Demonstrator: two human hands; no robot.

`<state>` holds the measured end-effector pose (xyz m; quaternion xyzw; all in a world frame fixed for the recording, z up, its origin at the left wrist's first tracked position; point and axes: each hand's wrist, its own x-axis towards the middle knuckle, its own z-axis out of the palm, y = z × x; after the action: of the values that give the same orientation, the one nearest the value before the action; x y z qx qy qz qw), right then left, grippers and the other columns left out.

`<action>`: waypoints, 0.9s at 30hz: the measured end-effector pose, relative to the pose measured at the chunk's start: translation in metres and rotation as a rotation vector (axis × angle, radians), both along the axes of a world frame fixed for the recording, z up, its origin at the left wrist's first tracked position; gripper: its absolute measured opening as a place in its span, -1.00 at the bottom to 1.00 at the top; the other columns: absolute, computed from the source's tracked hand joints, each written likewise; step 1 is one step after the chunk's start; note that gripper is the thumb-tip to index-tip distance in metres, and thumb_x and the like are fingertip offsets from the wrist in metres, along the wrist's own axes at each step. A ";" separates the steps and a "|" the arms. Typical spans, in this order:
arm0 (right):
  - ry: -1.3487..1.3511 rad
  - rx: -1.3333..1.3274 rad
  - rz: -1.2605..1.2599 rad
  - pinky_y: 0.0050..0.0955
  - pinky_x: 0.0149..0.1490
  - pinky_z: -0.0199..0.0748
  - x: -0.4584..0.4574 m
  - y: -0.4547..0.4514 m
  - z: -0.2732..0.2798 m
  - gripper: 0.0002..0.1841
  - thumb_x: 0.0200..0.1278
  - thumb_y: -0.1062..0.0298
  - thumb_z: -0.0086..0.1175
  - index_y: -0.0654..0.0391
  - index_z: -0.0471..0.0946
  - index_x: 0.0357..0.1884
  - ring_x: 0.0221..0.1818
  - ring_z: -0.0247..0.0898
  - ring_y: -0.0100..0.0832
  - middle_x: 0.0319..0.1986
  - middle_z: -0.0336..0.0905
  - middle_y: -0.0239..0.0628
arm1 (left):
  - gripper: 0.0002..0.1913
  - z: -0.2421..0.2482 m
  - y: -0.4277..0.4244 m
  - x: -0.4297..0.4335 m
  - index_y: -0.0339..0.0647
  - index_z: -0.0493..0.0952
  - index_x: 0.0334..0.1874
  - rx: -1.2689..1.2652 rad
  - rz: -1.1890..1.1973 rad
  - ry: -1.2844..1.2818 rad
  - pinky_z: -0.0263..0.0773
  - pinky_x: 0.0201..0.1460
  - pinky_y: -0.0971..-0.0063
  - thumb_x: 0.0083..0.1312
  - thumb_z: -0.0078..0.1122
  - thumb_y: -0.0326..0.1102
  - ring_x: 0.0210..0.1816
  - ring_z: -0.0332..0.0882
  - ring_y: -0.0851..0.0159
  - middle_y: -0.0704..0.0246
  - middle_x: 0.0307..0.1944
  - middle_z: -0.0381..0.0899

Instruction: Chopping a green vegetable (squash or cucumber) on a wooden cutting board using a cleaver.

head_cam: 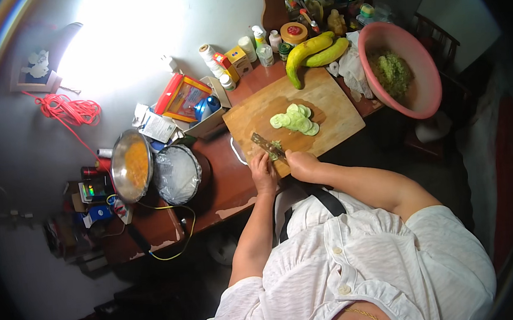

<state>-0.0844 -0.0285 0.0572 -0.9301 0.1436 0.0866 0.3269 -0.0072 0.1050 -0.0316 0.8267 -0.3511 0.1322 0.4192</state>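
Observation:
My right hand (pixel 302 166) is closed on the handle of a kitchen knife (pixel 268 146) at the near edge of a wooden cutting board (pixel 248 111). Just left of the blade, my left hand (pixel 263 172) has its fingertips bent down on green pieces (pixel 274 156) at the board's edge; whether it grips them is unclear. Some shreds lie beside the blade. Overlapping round slices of a pale green vegetable (pixel 298 120) rest on a wet patch in the board's middle. Two yellow-green, curved gourds (pixel 309 51) lie across the board's far edge.
A pink basin (pixel 429 81) with green shreds stands right of the board. On the left are a steel bowl of orange food (pixel 132 168) and a plastic-lined container (pixel 178 174). Bottles, boxes and a round tub (pixel 294 32) line the wall. A yellow cord (pixel 194 222) hangs over the table edge.

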 end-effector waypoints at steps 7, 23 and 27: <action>-0.042 0.007 0.071 -0.02 -0.33 0.38 -0.007 -0.006 0.010 -0.85 -0.05 0.53 -0.10 0.32 0.33 -0.37 -0.45 0.46 0.11 -0.56 0.48 0.13 | -0.80 0.017 -0.003 -0.004 -0.32 0.44 -0.24 -0.032 0.069 0.041 0.32 -0.05 0.28 0.05 0.11 -0.59 -0.13 0.38 0.04 0.18 -0.20 0.44; -0.025 0.016 0.037 -0.03 -0.31 0.38 -0.002 -0.004 -0.007 -0.85 -0.05 0.52 -0.11 0.32 0.34 -0.37 -0.42 0.47 0.10 -0.54 0.49 0.13 | -0.81 0.003 0.000 0.001 -0.29 0.45 -0.26 -0.034 0.004 0.058 0.33 -0.09 0.31 0.04 0.14 -0.59 -0.15 0.39 0.05 0.20 -0.23 0.46; -0.054 0.029 0.028 -0.02 -0.32 0.38 -0.007 -0.007 0.002 -0.87 -0.03 0.51 -0.12 0.31 0.34 -0.38 -0.44 0.46 0.10 -0.56 0.49 0.12 | -0.80 0.009 0.005 0.000 -0.28 0.47 -0.23 -0.047 0.025 0.117 0.32 -0.04 0.31 0.07 0.13 -0.57 -0.12 0.38 0.05 0.20 -0.20 0.46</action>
<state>-0.0912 -0.0356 0.0596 -0.9291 0.1205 0.0682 0.3430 -0.0073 0.1095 -0.0222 0.8274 -0.3123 0.0968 0.4566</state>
